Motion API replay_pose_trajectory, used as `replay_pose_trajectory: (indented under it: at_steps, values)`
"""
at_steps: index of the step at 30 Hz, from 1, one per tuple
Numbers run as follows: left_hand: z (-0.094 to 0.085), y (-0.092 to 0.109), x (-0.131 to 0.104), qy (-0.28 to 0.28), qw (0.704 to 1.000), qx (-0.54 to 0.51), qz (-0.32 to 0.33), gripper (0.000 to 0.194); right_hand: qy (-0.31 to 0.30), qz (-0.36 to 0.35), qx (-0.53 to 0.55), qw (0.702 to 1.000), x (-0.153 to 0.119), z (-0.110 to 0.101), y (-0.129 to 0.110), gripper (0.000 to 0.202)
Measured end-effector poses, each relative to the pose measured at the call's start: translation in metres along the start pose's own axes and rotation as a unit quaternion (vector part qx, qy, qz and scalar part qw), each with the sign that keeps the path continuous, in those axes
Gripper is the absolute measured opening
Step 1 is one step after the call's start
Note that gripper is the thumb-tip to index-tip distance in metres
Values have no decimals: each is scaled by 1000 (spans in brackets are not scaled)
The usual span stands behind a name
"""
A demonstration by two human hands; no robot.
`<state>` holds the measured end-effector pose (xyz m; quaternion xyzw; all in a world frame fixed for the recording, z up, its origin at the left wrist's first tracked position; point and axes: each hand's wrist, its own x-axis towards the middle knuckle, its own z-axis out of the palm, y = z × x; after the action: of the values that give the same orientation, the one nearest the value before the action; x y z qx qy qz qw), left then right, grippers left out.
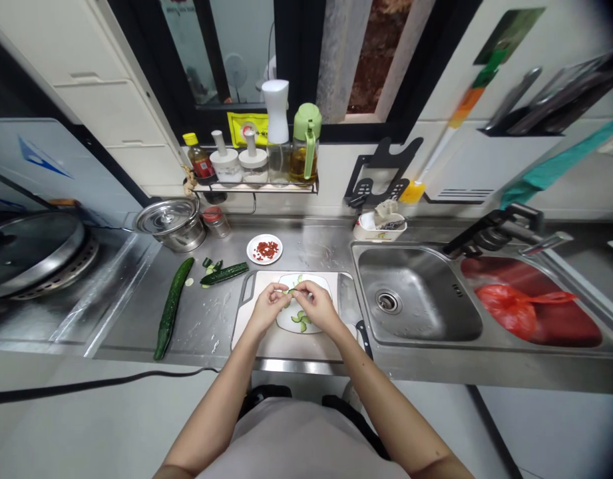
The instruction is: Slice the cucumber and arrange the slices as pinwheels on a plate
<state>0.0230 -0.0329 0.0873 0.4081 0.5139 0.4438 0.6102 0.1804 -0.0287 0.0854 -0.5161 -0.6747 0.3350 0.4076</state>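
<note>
Both my left hand and my right hand are over a white plate, their fingertips pinched close together on a small piece of green cucumber. Several cucumber slices lie fanned out on the plate below my fingers, with more near its far rim. Beneath the plate is a light cutting board with grey ends. A knife with a black handle rests at the board's right edge, its blade partly hidden by my right forearm.
Left of the board lie a whole cucumber, a cut cucumber and some offcuts. A small dish of chopped red bits stands behind the board. To the right is a steel sink; a red plastic bag sits in the second basin.
</note>
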Motion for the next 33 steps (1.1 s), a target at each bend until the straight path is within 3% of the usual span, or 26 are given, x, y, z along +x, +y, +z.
replay_pose_trajectory:
  at_steps: [6,10,17,33]
  values:
    - [-2,0,-4,-55,986,-42,-153,53,11,-42,4,999,1,-2,2,16]
    - [-1,1,-2,-73,972,-119,-186,45,5,-66,-1,998,0,-3,0,16]
    - [0,4,2,-57,966,-165,-191,33,-1,-81,-9,997,-1,-5,-1,16]
    - [3,12,-2,-33,983,-138,-113,37,-14,-75,-34,997,-1,-4,-5,12]
